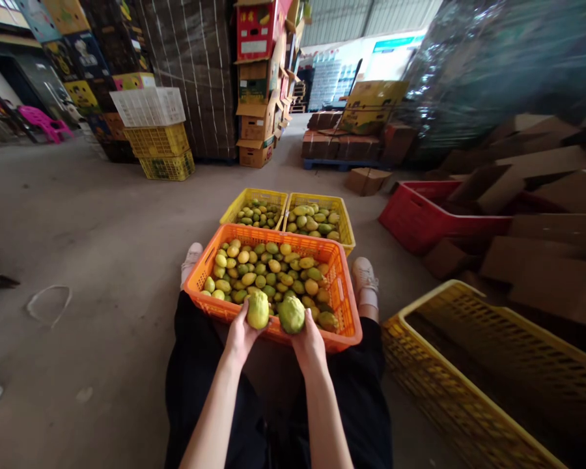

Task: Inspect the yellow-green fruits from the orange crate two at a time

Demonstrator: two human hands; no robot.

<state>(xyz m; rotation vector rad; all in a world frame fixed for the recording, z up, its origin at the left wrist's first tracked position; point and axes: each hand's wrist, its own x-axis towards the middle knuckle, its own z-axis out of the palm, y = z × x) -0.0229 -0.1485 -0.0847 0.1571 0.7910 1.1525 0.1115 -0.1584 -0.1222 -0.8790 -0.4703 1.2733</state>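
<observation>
My left hand (243, 334) is closed around a knobbly yellow-green fruit (258, 309), lemon-like in shape. A greener, bumpy fruit (292, 314) of similar size is gripped in my right hand (310, 342). Both are held side by side, a little apart, over the near rim of an orange plastic crate (349, 306). Inside that crate lie many smaller-looking oval fruits (260, 281) in yellow, green and orange tones. The exact kind of fruit is not certain from this view.
Two yellow crates (348, 225) of similar fruit stand beyond the orange one. At right are a large yellow crate (449, 352) and a red crate (405, 218) near loose cardboard (542, 241). Stacked crates (163, 143) and boxes (256, 124) stand farther back.
</observation>
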